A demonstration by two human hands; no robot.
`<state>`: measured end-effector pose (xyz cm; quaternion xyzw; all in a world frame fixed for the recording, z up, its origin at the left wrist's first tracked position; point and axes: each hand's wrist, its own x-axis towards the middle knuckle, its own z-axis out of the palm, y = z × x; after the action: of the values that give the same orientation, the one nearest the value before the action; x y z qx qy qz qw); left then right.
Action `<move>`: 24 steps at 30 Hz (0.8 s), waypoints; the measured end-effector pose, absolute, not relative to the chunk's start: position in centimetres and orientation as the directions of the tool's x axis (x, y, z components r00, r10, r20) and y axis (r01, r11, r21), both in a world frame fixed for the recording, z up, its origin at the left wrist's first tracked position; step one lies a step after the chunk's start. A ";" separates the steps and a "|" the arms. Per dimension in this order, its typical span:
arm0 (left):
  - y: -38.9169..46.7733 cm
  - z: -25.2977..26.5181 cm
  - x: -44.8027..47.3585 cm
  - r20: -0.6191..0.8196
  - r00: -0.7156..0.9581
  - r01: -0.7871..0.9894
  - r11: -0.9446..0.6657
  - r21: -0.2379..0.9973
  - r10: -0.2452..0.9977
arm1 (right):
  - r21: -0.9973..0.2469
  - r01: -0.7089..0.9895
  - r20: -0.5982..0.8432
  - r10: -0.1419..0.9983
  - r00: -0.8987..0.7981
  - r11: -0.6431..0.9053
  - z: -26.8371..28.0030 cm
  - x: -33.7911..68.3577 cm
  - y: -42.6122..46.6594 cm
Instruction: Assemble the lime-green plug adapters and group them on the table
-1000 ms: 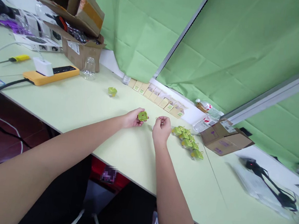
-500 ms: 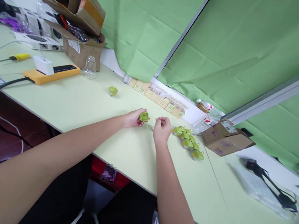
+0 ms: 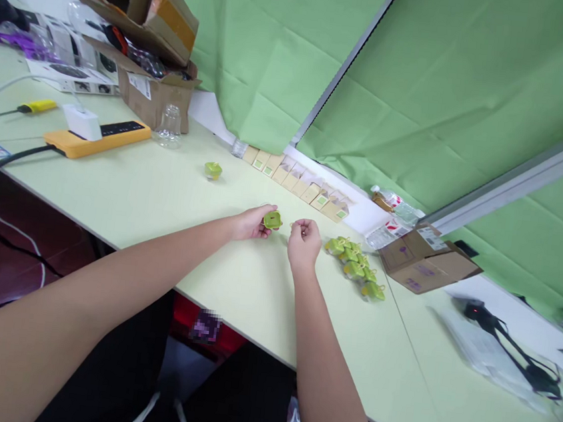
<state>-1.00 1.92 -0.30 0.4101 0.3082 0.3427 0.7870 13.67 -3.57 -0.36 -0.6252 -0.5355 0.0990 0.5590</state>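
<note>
My left hand (image 3: 252,223) is closed around a small green square lid (image 3: 272,220), whose hollow side with a dark slot faces me. Just to its right, my right hand (image 3: 305,242) is closed in a pinch. A tiny pale bit shows at its fingertips, too small to name. Beside the right hand sit several small clear containers with green lids and loops (image 3: 354,270), grouped in rows on the table (image 3: 235,273). One more green-lidded container (image 3: 212,171) stands alone at the back left.
Small tan boxes (image 3: 292,180) line the back edge. Plastic bottles (image 3: 384,234) and a cardboard box (image 3: 427,260) lie at the right, near a black strap (image 3: 513,349). On the left are an orange power strip (image 3: 108,139), a yellow screwdriver (image 3: 38,107) and an open carton (image 3: 147,93).
My right hand has shifted very slightly left, towards the green lid. The left hand and the things on the table look almost the same.
</note>
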 end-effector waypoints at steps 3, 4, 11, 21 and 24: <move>1.9 -0.3 -1.0 -0.205 0.576 -0.284 0.429 0.857 0.792 | -0.801 0.564 0.477 0.781 0.404 0.198 -0.4 13.7 -3.6; 1.9 -0.3 -1.0 -0.204 0.576 -0.286 0.429 0.857 0.791 | -0.801 0.566 0.476 0.782 0.403 0.196 -0.4 13.7 -3.6; 2.0 -0.5 -1.0 -0.192 0.584 -0.284 0.420 0.862 0.789 | -0.796 0.570 0.482 0.783 0.393 0.204 -0.5 13.7 -3.5; 2.4 -0.9 -0.8 -0.187 0.582 -0.283 0.413 0.866 0.792 | -0.801 0.569 0.465 0.793 0.395 0.186 -0.5 13.7 -3.5; 2.4 -1.0 -0.8 -0.183 0.587 -0.286 0.413 0.865 0.788 | -0.809 0.558 0.450 0.805 0.386 0.184 -0.7 13.7 -3.5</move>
<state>-0.81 2.43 -1.04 0.4202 0.2991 0.3418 0.7856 13.72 -3.47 -0.65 -0.6285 -0.5423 0.1132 0.5460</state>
